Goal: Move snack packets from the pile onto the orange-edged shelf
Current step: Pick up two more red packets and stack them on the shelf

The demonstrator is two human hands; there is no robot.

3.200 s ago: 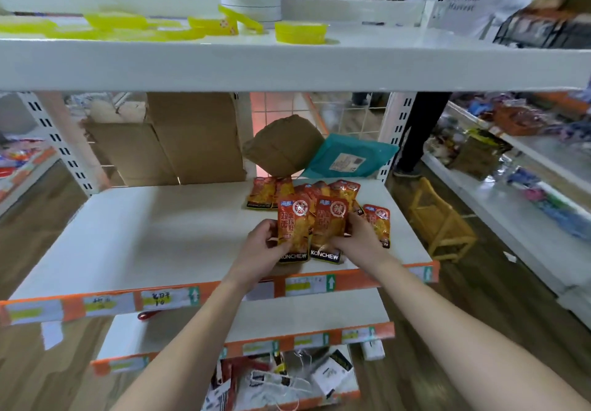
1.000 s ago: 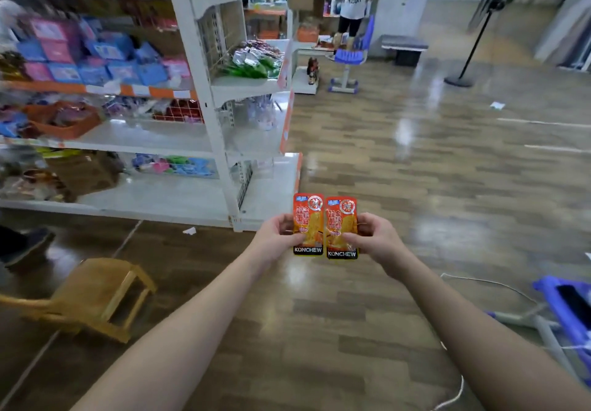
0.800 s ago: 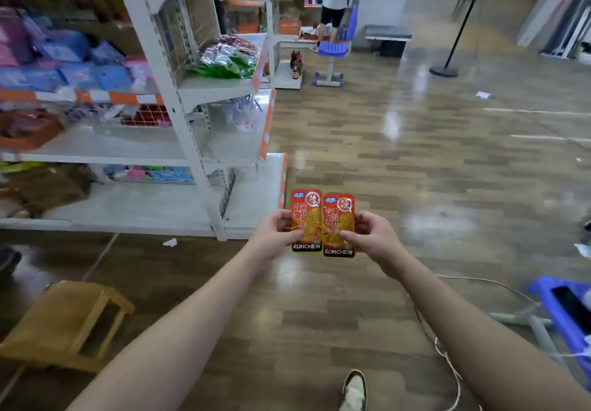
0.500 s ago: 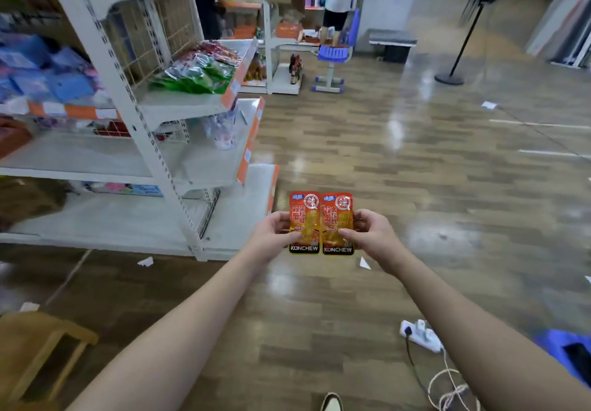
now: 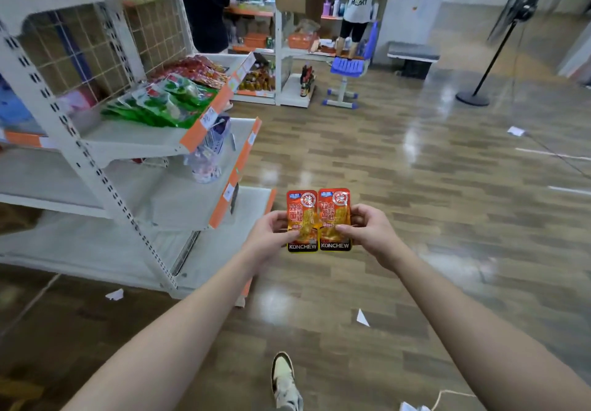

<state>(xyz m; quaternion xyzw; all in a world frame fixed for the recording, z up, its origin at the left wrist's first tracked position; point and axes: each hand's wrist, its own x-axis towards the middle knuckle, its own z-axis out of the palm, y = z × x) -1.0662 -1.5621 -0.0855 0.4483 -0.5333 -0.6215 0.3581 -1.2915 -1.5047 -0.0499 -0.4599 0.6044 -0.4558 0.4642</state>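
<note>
Hands first, in the head view: one snack packet (image 5: 302,220) is pinched at its edge by the left hand (image 5: 267,234), a second packet (image 5: 334,219) by the right hand (image 5: 367,233), side by side over the floor (image 5: 415,203), right of the orange-edged shelf (image 5: 200,129). Held so lightly, a packet could be dropped while being carried. Compared with half a second ago, that shelf is seen nearer and the grips are unchanged
</note>
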